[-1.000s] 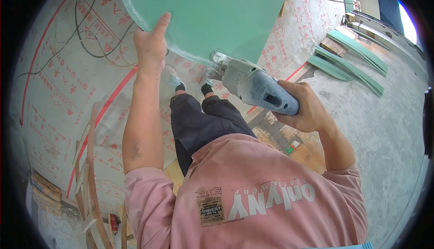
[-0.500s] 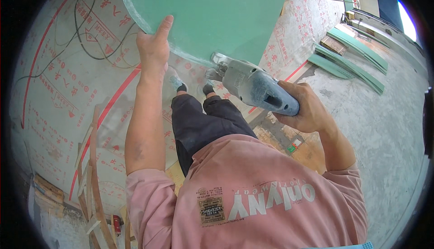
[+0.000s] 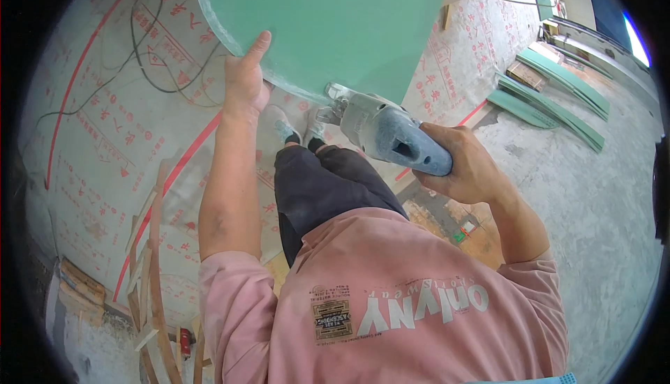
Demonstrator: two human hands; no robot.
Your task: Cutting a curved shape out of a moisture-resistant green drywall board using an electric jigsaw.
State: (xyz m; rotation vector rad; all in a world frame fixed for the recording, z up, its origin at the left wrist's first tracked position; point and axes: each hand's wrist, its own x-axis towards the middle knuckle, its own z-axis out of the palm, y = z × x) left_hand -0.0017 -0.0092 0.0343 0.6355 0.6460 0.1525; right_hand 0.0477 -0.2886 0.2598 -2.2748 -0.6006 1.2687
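Observation:
A large green plasterboard sheet [image 3: 321,28] with a rounded, dusty near edge spans the top of the view. My left hand [image 3: 248,77] grips that edge, its thumb on the upper face and its fingers hidden beneath. A dusty blue-grey jigsaw [image 3: 394,133] sits at the curved edge, with its metal front end touching the board. Its rear handle is wrapped by my right hand [image 3: 460,164]. The blade cannot be made out.
Looped dark cable [image 3: 136,56] lies on the printed floor covering at left. Wooden strips [image 3: 157,244] stand at lower left. Curved green board offcuts [image 3: 551,108] rest on the concrete at right. My feet [image 3: 296,129] are below the board edge.
The jigsaw has shifted slightly left along the curved edge, and its handle has swung a little left. My feet are closer together. My left hand keeps its grip on the board.

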